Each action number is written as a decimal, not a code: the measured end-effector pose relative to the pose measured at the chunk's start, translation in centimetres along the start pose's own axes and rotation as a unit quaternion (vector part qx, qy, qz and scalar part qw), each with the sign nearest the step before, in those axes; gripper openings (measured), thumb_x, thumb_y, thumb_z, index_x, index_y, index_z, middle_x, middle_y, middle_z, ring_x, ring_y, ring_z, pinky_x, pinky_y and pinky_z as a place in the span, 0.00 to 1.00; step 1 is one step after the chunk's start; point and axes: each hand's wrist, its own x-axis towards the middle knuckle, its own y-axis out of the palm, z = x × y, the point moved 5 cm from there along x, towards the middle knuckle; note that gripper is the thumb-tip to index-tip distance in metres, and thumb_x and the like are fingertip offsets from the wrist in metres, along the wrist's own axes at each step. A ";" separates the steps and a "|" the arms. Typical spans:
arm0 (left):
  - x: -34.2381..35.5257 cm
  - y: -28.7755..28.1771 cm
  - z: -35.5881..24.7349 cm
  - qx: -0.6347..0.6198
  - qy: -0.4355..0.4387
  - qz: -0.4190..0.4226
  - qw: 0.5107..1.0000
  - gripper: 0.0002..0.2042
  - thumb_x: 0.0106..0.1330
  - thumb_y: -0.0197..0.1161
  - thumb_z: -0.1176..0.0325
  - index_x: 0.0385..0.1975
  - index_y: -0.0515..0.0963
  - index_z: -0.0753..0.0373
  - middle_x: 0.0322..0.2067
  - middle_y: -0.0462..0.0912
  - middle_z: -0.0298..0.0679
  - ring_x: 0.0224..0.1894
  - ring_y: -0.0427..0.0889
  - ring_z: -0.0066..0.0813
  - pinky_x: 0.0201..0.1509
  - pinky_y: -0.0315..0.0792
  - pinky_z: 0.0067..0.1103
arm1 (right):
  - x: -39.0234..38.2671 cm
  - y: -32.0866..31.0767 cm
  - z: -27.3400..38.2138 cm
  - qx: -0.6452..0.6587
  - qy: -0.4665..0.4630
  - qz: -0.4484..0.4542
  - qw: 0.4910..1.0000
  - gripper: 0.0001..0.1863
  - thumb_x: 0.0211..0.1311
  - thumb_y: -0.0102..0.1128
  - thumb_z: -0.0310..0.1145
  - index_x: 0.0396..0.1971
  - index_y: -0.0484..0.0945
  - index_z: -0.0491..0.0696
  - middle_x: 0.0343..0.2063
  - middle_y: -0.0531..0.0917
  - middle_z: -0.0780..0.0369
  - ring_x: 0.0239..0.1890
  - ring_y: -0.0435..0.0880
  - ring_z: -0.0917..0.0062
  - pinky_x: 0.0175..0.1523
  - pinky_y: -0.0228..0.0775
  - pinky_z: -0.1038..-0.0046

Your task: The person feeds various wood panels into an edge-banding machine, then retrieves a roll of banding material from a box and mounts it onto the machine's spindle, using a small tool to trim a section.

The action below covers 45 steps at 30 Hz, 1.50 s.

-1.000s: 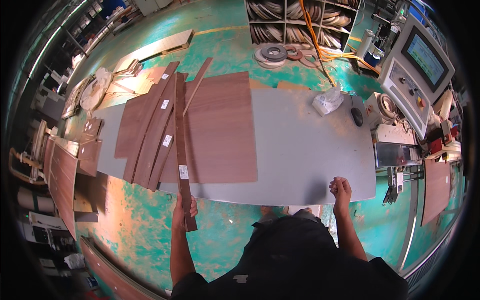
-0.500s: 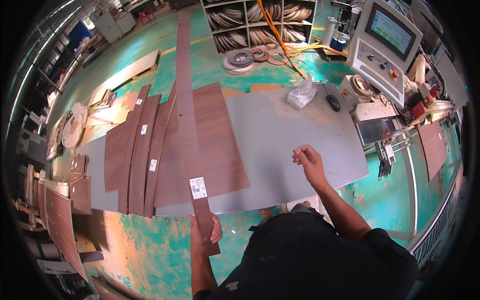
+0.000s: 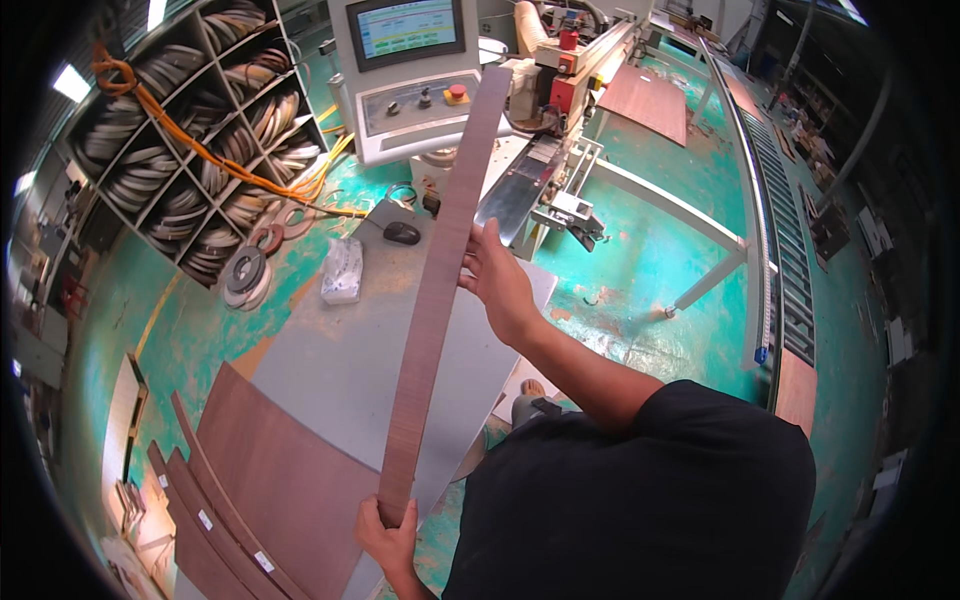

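Observation:
A long, narrow brown wood-grain board strip (image 3: 430, 330) slants upward in front of me, above the grey table (image 3: 330, 350). My left hand (image 3: 388, 535) grips its near end, thumb and fingers on either side. Farther up, my right hand (image 3: 505, 290) holds the strip's right edge, its fingertips partly hidden behind the board. No label shows on the face turned to me. At the lower left, a wide brown panel (image 3: 280, 460) lies on the table with narrower labelled strips (image 3: 215, 525) beside it.
A control panel with a screen (image 3: 410, 90) and a machine (image 3: 560, 130) stand beyond the table. A black mouse (image 3: 402, 233) and a plastic-wrapped block (image 3: 342, 270) lie on the tabletop. Edging rolls fill a rack (image 3: 190, 140) at the left; a roller conveyor (image 3: 775, 210) runs along the right.
My view has turned right, towards the machine. The strip has swung that way too, and its label is out of sight. My right hand, free before, now holds the strip.

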 end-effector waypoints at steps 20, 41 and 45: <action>15.5 24.1 -1.1 0.073 0.001 0.125 0.989 0.25 0.59 0.82 0.61 0.50 0.81 0.71 0.45 0.77 0.52 0.54 0.75 0.57 0.61 0.70 0.45 | 23.9 -33.1 -15.3 -0.383 0.184 -0.107 0.899 0.30 0.72 0.66 0.56 0.28 0.88 0.39 0.22 0.91 0.56 0.32 0.94 0.67 0.46 0.86 0.65; 25.2 29.6 -0.6 0.138 -0.034 0.134 0.981 0.36 0.64 0.78 0.45 0.66 0.77 0.62 0.52 0.80 0.53 0.55 0.79 0.61 0.60 0.74 0.49 | 33.8 -33.2 -11.3 -0.504 0.238 -0.025 0.830 0.36 0.79 0.59 0.56 0.11 0.85 0.48 0.15 0.87 0.63 0.20 0.89 0.69 0.34 0.84 0.63; 24.1 27.0 0.1 0.207 -0.017 0.092 0.974 0.50 0.59 0.78 0.33 0.70 0.74 0.70 0.52 0.82 0.62 0.55 0.79 0.68 0.62 0.73 0.55 | 33.9 -33.5 -10.7 -0.480 0.274 -0.009 0.833 0.35 0.79 0.59 0.54 0.12 0.85 0.48 0.15 0.88 0.64 0.19 0.89 0.72 0.33 0.84 0.66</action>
